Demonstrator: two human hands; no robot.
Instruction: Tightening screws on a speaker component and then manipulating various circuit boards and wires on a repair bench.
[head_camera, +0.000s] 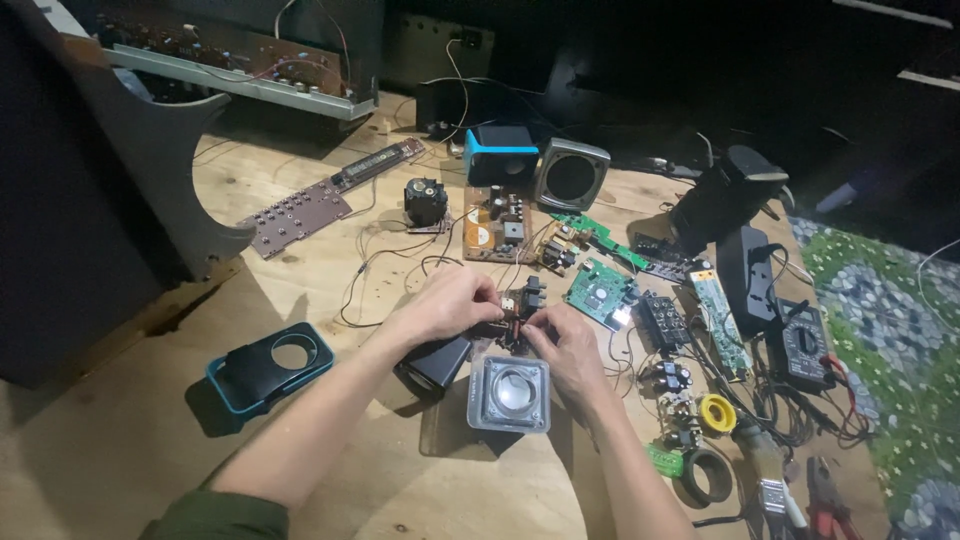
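- The small circuit board (512, 318) sits mid-counter (120, 440), between both hands.
- Near of it lies the speaker driver (509, 393).
- Far left: the speaker shell (268, 367).
- Right: the multimeter (803, 343).

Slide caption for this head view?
Both hands, left hand and right hand, pinch a small circuit board above a square speaker.

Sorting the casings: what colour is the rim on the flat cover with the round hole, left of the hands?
Teal-blue rim around a black cover, seen in the head view.
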